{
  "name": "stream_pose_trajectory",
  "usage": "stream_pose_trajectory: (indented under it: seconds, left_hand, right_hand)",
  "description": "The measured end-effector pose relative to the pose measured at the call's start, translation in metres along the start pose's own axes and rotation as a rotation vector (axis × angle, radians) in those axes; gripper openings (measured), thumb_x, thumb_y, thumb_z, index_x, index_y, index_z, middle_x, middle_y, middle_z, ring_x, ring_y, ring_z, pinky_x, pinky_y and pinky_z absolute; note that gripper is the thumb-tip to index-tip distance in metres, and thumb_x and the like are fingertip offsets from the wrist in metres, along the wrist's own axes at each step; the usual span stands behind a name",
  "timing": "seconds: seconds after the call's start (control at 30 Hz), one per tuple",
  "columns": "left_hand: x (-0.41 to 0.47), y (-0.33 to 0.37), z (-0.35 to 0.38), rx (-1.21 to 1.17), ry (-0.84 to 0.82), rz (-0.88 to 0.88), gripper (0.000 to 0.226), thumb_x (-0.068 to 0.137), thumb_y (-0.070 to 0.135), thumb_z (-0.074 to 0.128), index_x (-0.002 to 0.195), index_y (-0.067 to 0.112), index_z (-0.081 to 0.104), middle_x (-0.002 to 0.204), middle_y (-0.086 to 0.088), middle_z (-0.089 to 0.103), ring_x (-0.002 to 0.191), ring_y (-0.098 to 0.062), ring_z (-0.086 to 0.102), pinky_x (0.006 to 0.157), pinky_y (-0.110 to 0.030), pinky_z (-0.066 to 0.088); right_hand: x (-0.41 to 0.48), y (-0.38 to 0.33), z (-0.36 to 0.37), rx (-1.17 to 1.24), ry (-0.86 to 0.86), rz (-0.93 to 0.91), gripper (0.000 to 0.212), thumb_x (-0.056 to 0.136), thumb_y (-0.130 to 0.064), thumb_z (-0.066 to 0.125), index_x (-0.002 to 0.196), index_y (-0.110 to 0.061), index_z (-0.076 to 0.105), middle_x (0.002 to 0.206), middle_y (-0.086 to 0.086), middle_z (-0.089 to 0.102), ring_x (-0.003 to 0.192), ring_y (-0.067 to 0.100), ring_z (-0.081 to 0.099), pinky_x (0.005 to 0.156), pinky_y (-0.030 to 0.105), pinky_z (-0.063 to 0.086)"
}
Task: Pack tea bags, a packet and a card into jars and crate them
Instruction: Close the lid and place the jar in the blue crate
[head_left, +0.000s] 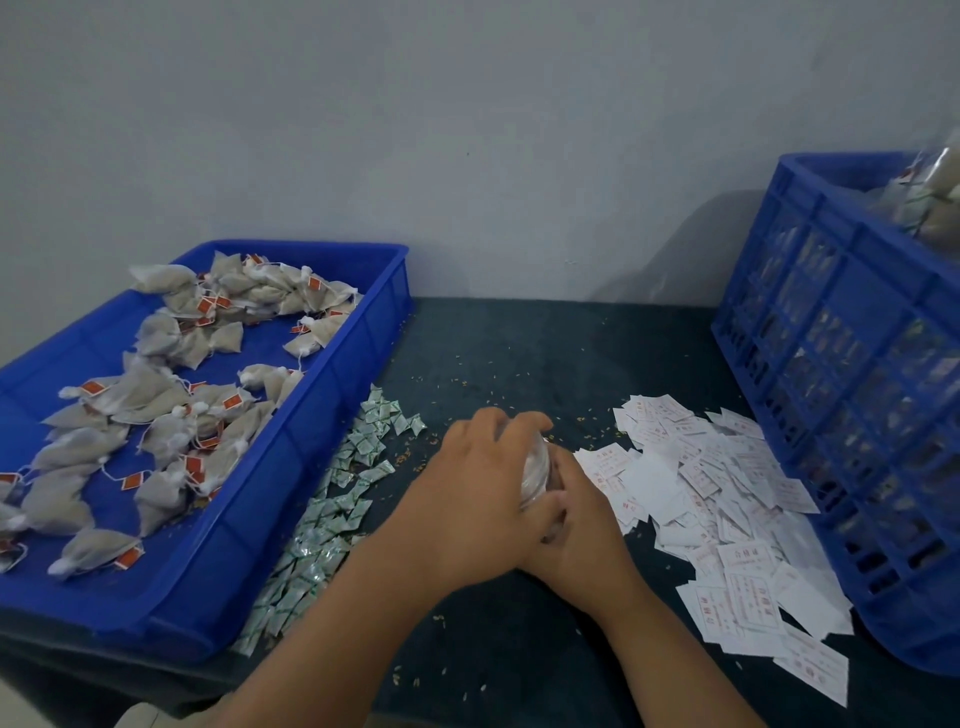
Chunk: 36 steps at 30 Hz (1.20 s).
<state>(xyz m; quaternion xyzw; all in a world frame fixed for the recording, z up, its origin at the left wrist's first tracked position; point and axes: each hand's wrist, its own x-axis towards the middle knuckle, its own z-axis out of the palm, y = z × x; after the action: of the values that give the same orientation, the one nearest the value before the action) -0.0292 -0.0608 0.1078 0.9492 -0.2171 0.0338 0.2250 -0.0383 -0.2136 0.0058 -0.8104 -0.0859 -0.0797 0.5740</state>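
Observation:
A clear plastic jar (536, 475) lies between both hands at the middle of the table, mostly hidden by them. My left hand (480, 491) curls over its top and near side. My right hand (584, 525) grips it from the right. Several grey tea bags (156, 395) with red tags lie in a shallow blue tray (291, 467) at the left. Small green-and-white packets (332, 509) are strewn along the tray's right side. A heap of white cards (727, 519) with red print lies to the right of my hands.
A tall blue slatted crate (841, 395) stands at the right edge, holding filled jars (935, 192) near its top. The dark table (545, 353) is sprinkled with loose grains. A grey wall rises close behind.

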Motion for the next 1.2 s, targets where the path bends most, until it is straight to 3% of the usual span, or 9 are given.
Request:
stream_pose_trajectory:
  seconds: [0.2,0.5,0.67,0.8,0.83,0.97,1.07,1.13,1.2]
  left_hand:
    - [-0.005,0.014,0.004,0.033,0.061,-0.073,0.058,0.091,0.054,0.058,0.142,0.045,0.032,0.138,0.008,0.039,0.126,-0.017,0.042,0.100,-0.035,0.047]
    - [-0.008,0.026,0.004,0.162,0.063,-0.178,0.062,0.094,0.054,0.053,0.148,0.035,0.029,0.136,-0.001,0.045,0.117,-0.023,0.047,0.094,-0.032,0.042]
    - [-0.006,0.028,0.007,0.180,0.052,-0.204,0.070,0.091,0.073,0.047,0.147,0.033,0.031,0.136,-0.001,0.044,0.121,-0.024,0.046,0.099,-0.036,0.047]
    - [-0.008,0.023,0.009,0.100,0.076,-0.087,0.083,0.078,0.084,0.042,0.144,0.033,0.039,0.137,0.007,0.044,0.128,-0.018,0.042,0.104,-0.039,0.046]
    - [-0.009,0.019,0.010,0.063,0.099,-0.046,0.084,0.078,0.084,0.046,0.144,0.032,0.043,0.138,0.010,0.045,0.129,-0.015,0.043,0.105,-0.037,0.044]
    - [-0.012,0.004,0.009,-0.017,0.169,0.174,0.067,0.078,0.072,0.069,0.127,0.027,0.060,0.125,0.012,0.053,0.119,-0.011,0.052,0.102,-0.035,0.045]
    - [-0.013,-0.008,0.000,-0.069,0.111,0.312,0.060,0.078,0.063,0.079,0.123,0.025,0.065,0.127,0.012,0.056,0.122,-0.008,0.053,0.104,-0.037,0.043]
    - [-0.012,-0.014,-0.009,-0.135,0.003,0.333,0.056,0.082,0.066,0.074,0.127,0.034,0.063,0.142,0.015,0.051,0.137,-0.005,0.044,0.115,-0.038,0.035]
    - [-0.010,-0.013,-0.017,-0.154,-0.084,0.247,0.053,0.088,0.075,0.055,0.134,0.049,0.057,0.156,0.024,0.037,0.151,-0.001,0.024,0.123,-0.036,0.019]
  right_hand:
    - [0.000,-0.006,-0.001,-0.057,0.009,-0.010,0.054,0.075,-0.047,0.075,0.125,-0.041,0.057,0.114,-0.021,0.073,0.102,0.006,0.072,0.076,0.017,0.055]
    - [0.001,-0.003,0.005,-0.112,-0.007,0.001,0.038,0.081,-0.049,0.070,0.117,-0.047,0.056,0.114,-0.030,0.070,0.102,-0.001,0.069,0.079,0.010,0.051]
    - [0.002,-0.003,0.009,-0.100,0.010,0.015,0.048,0.081,-0.056,0.072,0.125,-0.049,0.056,0.116,-0.030,0.070,0.101,-0.005,0.071,0.072,0.014,0.053]
    - [0.002,0.000,0.005,0.033,0.001,0.038,0.044,0.083,-0.048,0.072,0.126,-0.042,0.061,0.114,-0.018,0.072,0.106,0.012,0.073,0.091,0.047,0.062]
    - [0.003,0.000,0.004,0.041,0.013,0.049,0.043,0.082,-0.049,0.071,0.124,-0.043,0.061,0.114,-0.018,0.072,0.106,0.013,0.072,0.092,0.050,0.061]
    - [0.001,0.000,-0.001,0.014,-0.012,0.062,0.049,0.077,-0.046,0.077,0.124,-0.048,0.063,0.113,-0.018,0.076,0.102,0.006,0.075,0.080,0.031,0.062]
    - [0.000,0.001,-0.001,0.045,-0.067,0.050,0.047,0.076,-0.034,0.081,0.119,-0.045,0.066,0.108,-0.012,0.078,0.100,0.010,0.077,0.078,0.032,0.066]
    - [0.001,0.001,-0.001,0.080,-0.078,0.048,0.058,0.076,-0.022,0.084,0.125,-0.045,0.067,0.108,-0.006,0.078,0.099,0.015,0.078,0.077,0.041,0.069]
    - [0.002,-0.002,-0.001,0.105,-0.085,0.043,0.070,0.073,-0.021,0.085,0.134,-0.048,0.064,0.107,-0.005,0.078,0.093,0.013,0.077,0.071,0.038,0.067]
